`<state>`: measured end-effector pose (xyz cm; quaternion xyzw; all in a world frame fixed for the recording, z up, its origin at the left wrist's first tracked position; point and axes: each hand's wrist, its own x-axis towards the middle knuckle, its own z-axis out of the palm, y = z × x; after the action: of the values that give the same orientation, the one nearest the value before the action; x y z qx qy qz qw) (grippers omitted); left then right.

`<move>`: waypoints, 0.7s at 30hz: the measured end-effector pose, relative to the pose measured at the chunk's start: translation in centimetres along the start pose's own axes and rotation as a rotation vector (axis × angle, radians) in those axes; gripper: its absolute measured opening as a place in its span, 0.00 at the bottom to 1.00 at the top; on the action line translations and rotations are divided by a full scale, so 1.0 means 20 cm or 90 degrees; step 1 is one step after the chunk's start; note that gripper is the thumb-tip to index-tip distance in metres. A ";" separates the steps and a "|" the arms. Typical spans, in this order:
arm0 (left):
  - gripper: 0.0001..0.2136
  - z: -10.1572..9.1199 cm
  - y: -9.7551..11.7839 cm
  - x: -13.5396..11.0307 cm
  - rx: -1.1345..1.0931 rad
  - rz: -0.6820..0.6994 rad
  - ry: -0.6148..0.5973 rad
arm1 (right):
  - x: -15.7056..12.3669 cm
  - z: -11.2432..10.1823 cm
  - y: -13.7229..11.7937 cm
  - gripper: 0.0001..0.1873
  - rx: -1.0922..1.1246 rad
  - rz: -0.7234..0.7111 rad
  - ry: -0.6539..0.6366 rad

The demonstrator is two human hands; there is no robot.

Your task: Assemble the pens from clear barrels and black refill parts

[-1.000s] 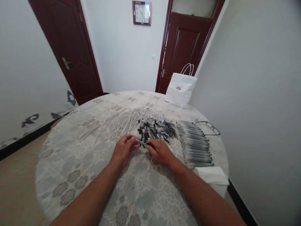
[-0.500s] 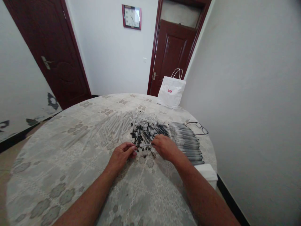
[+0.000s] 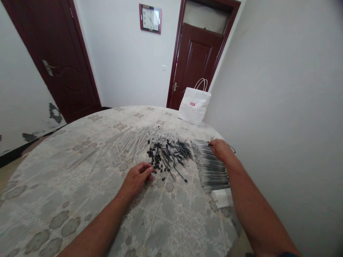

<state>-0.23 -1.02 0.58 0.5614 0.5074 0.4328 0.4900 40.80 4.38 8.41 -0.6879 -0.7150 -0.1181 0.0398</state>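
Observation:
My left hand point(image 3: 139, 175) rests low over the table with thumb and fingers pinched together. A small black piece shows at its fingertips, but whether it is gripped or lying behind them is unclear. Just beyond are scattered small black plugs point(image 3: 154, 156). My right hand point(image 3: 221, 149) is at the far end of a neat row of pens point(image 3: 213, 167), its fingers closed on a pen point(image 3: 210, 143) that they mostly hide. Between the hands lie thin dark pen refills point(image 3: 182, 150) and a pile of small white pieces point(image 3: 167, 135).
Clear pen tubes point(image 3: 123, 144) spread over the left of the patterned tablecloth point(image 3: 160, 221). Behind the pile stands a white paper bag point(image 3: 194, 105). A white box-like item point(image 3: 222, 197) sits by the near end of the row. Glasses are partly hidden behind my right hand.
My right hand has moved right and away, carrying a pen from beside my left hand to the far end of the row. My left hand has stayed nearly in place.

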 end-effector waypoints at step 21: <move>0.11 0.02 -0.04 0.00 -0.077 0.018 0.036 | -0.01 0.07 -0.25 0.17 0.072 -0.084 0.098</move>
<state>0.02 -1.04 -0.34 0.5255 0.4858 0.4852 0.5025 36.04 4.47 6.38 -0.6248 -0.7591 -0.1325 0.1257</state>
